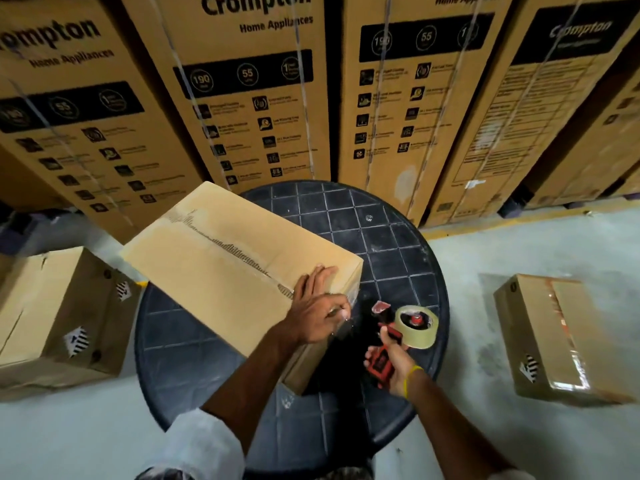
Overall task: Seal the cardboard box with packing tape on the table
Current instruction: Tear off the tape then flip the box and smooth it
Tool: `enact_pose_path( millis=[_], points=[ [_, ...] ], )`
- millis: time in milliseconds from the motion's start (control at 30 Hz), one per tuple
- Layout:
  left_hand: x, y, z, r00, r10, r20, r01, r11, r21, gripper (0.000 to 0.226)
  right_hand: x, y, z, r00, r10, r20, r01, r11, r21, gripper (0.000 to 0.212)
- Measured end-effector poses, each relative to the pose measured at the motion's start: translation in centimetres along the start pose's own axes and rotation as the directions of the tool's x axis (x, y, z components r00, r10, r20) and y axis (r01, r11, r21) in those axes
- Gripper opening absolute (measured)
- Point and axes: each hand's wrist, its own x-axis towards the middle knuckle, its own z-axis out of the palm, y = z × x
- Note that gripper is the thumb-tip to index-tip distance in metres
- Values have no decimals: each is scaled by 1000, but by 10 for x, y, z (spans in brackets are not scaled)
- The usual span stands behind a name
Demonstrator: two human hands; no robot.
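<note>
While my left hand presses tape flat on the box, my right hand grips the dispenser; next, tear it free.

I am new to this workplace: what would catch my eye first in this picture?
First, the cardboard box lying at an angle on the round dark table, the left hand pressing on its near end. Next, the red tape dispenser in the right hand, beside the box. Behind stands a wall of tall printed cartons.

Small print on the tall cartons blurred, their tops beyond the frame's upper edge.
</note>
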Motion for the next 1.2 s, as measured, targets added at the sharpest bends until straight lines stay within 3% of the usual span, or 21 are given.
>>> enact_pose_path(
  millis=[100, 233, 267, 333, 367, 433, 500, 567, 633, 767, 867, 1000, 1067, 1133, 1200],
  points=[
    [-1, 3, -2, 1000, -15, 27, 16, 1000, -12, 32, 7, 10, 1, 995, 27, -93, -50, 968, -245, 64],
    [2, 3, -3, 999, -25, 49, 26, 999, -22, 30, -10, 18, -5, 984, 50, -172, -140, 815, -562, 65],
    [2, 2, -3, 998, -26, 50, 28, 999, -27, 29, -15, 18, -5, 982, 10, -187, -132, 745, -653, 64],
    [3, 3, -4, 998, -32, 57, 34, 999, -31, 29, -19, 15, -2, 961, -218, -169, -7, 593, -805, 63],
    [3, 3, -4, 997, -37, 61, 39, 999, -31, 30, -24, 12, 3, 943, -306, -128, 76, 574, -816, 68],
    [4, 4, -4, 997, -44, 59, 46, 999, -25, 33, -36, 10, 18, 934, -356, -36, 253, 730, -634, 70],
    [4, 2, -2, 998, -37, 51, 38, 999, -16, 30, -51, 7, 39, 959, -262, 110, 283, 920, -273, 47],
    [5, 0, 0, 998, -34, 55, 34, 999, -5, 21, -61, 4, 56, 948, -257, 189, 263, 965, -11, 29],
    [5, -1, 0, 998, -32, 61, 32, 999, 6, 17, -62, 3, 65, 942, -291, 164, 276, 955, 109, 21],
    [3, 0, 2, 996, -36, 78, 34, 999, 23, 31, -63, 4, 73, 946, -313, 88, 293, 937, 189, 6],
    [3, 2, -2, 988, -35, 153, 20, 995, 95, 80, -58, 5, 75, 943, -332, 38, 320, 930, 178, 20],
    [-10, -5, -9, 984, 49, 174, -61, 996, 67, 126, -54, 4, 80, 941, -338, 34, 328, 931, 161, 4],
    [-29, -14, -2, 989, 82, 120, -104, 976, 191, 130, -50, 4, 81, 941, -334, 50, 322, 932, 166, 7],
    [-46, -20, 7, 991, 127, 38, -133, 931, 340, 116, -46, 6, 82, 944, -325, 63, 313, 939, 143, 8],
    [-50, -19, 11, 987, 161, -24, -143, 927, 348, 98, -43, 8, 79, 945, -321, 61, 311, 940, 137, 7]
  ],
)
